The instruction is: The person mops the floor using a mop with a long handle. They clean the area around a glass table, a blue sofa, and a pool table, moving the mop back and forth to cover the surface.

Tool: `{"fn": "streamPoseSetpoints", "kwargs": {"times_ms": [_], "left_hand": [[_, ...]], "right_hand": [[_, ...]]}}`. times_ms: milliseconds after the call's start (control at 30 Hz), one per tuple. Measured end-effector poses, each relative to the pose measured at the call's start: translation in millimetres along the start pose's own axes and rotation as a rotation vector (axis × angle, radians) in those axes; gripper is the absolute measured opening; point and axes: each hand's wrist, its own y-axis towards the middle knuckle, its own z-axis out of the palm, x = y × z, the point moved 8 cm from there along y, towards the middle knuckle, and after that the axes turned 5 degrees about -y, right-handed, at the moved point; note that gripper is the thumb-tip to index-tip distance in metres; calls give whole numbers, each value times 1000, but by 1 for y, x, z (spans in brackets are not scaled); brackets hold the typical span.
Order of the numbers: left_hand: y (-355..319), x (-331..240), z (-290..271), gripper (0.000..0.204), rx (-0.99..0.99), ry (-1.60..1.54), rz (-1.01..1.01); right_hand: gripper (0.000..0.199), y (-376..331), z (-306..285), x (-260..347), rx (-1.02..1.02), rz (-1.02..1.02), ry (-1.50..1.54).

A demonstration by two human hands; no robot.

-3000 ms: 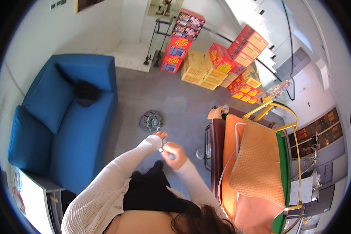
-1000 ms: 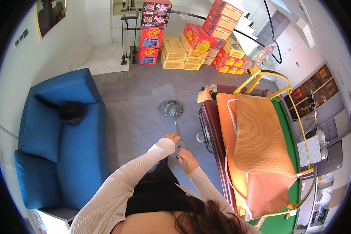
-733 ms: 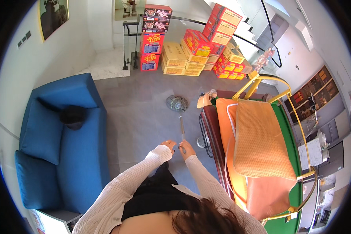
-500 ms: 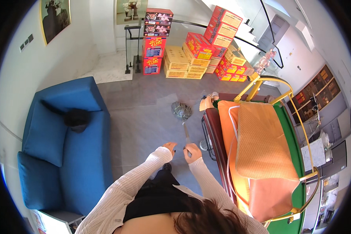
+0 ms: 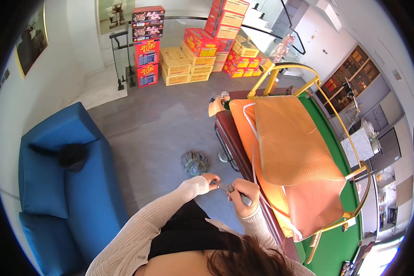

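A mop with a grey-green string head (image 5: 195, 162) rests on the grey floor, just ahead of my hands. My right hand (image 5: 244, 198) is wrapped round the top of its handle, and the grey handle end pokes out past the fist. Lower on the handle, my left hand (image 5: 210, 180) has its fingers closed round the shaft. Between the hands the handle slants down toward the mop head; part of it is hidden by the left hand.
On the left stands a blue sofa (image 5: 94, 184) with a dark furry item (image 5: 72, 157) on it. To the right, a green-topped table (image 5: 331, 250) bears orange padding (image 5: 244, 115) and a yellow-framed cart (image 5: 319, 76). Stacked cartons (image 5: 175, 62) line the far railing.
The mop head has come nearer to me, and the right hand has risen and moved right. My left hand, earlier off the handle, now grips it. The view has swung right.
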Motion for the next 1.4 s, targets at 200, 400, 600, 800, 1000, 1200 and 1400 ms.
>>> {"fn": "streamPoseSetpoints", "kwargs": {"times_ms": [200, 400, 600, 800, 1000, 1200, 1400], "left_hand": [[-7, -24, 21, 17, 53, 143, 100], [6, -18, 63, 16, 175, 356, 93], [23, -25, 81, 12, 306, 444, 147], [51, 1, 83, 15, 301, 438, 131], [80, 10, 96, 15, 372, 568, 148], [98, 48, 104, 11, 345, 607, -52], [136, 25, 60, 23, 359, 782, -49]], "right_hand": [[13, -17, -4, 11, 107, -9, 41], [11, -44, -24, 8, 196, -75, 27], [10, -63, -44, -2, 227, -79, 23], [7, -71, -42, -34, 167, 23, -98], [12, -71, -61, -57, 207, 80, -85], [13, -115, -42, -106, 368, -25, -160], [20, -76, -9, -181, 162, -28, -246]]}}
